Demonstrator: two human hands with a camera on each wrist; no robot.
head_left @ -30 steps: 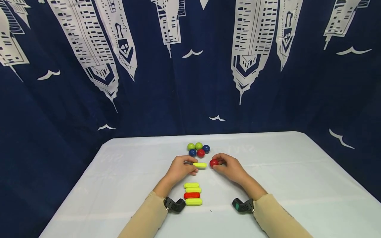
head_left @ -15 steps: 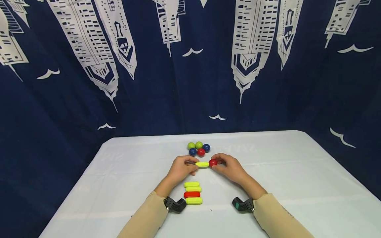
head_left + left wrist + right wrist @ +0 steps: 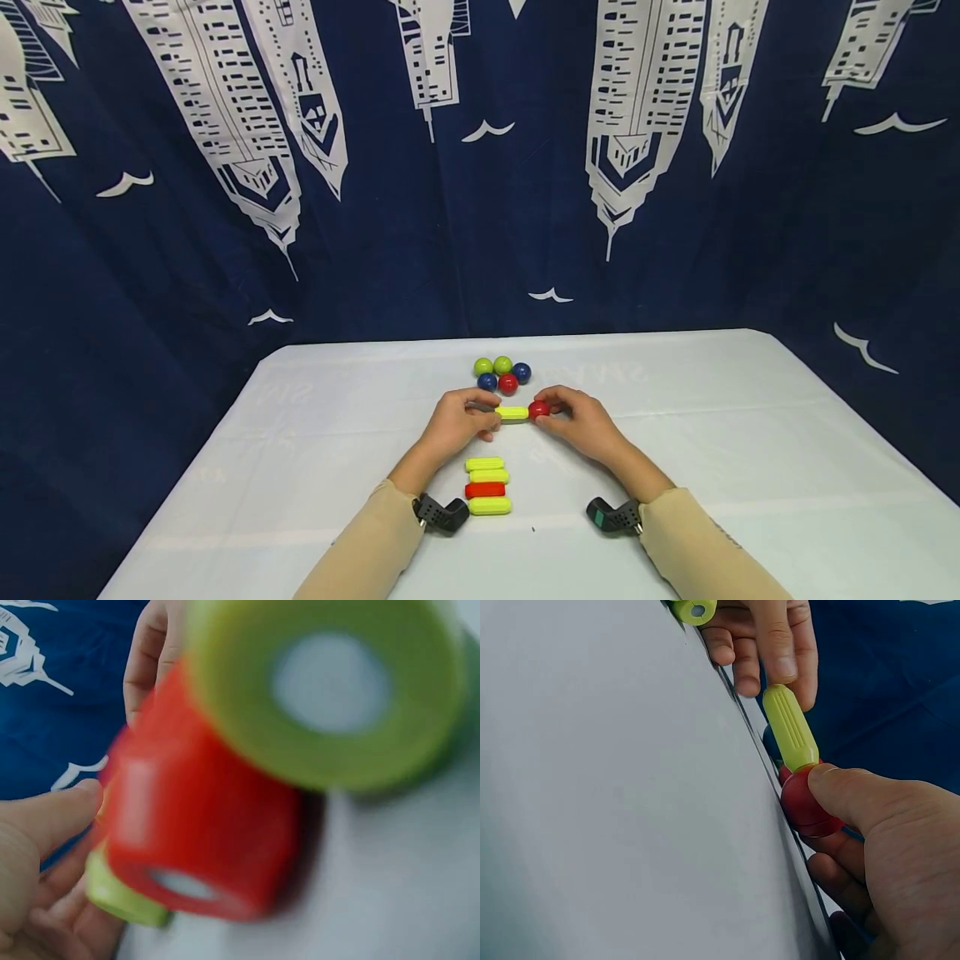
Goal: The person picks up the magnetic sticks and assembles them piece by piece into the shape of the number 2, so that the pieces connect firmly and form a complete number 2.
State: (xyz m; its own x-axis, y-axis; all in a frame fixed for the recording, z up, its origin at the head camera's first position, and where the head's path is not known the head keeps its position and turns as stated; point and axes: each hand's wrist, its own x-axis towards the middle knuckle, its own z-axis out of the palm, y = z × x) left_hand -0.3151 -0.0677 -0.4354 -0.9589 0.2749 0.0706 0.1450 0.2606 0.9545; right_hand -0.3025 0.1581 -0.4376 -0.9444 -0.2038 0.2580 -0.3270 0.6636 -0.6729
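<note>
My left hand (image 3: 456, 422) pinches one end of a yellow-green ribbed rod (image 3: 790, 729) between thumb and fingers. At the rod's other end sits a red ball (image 3: 807, 804), which my right hand (image 3: 579, 421) grips with thumb and fingertips. Rod and ball meet end to end in the right wrist view. Just beyond the hands lies a cluster of balls: two green (image 3: 492, 366), two blue (image 3: 521, 372) and one red (image 3: 507, 384). Nearer the body, a red rod (image 3: 485, 490) lies in a column with yellow-green rods (image 3: 489, 506). Rod ends loom large and blurred in the left wrist view.
Everything rests on a white-covered table (image 3: 337, 467). A dark blue curtain (image 3: 480, 233) with white building prints hangs behind its far edge. Black wrist cameras (image 3: 442, 515) sit on both forearms beside the column of rods.
The rod in my left hand has moved right and met the red ball, closing the gap seen a second ago. Both hands have kept their hold; the other balls and rods lie as before.
</note>
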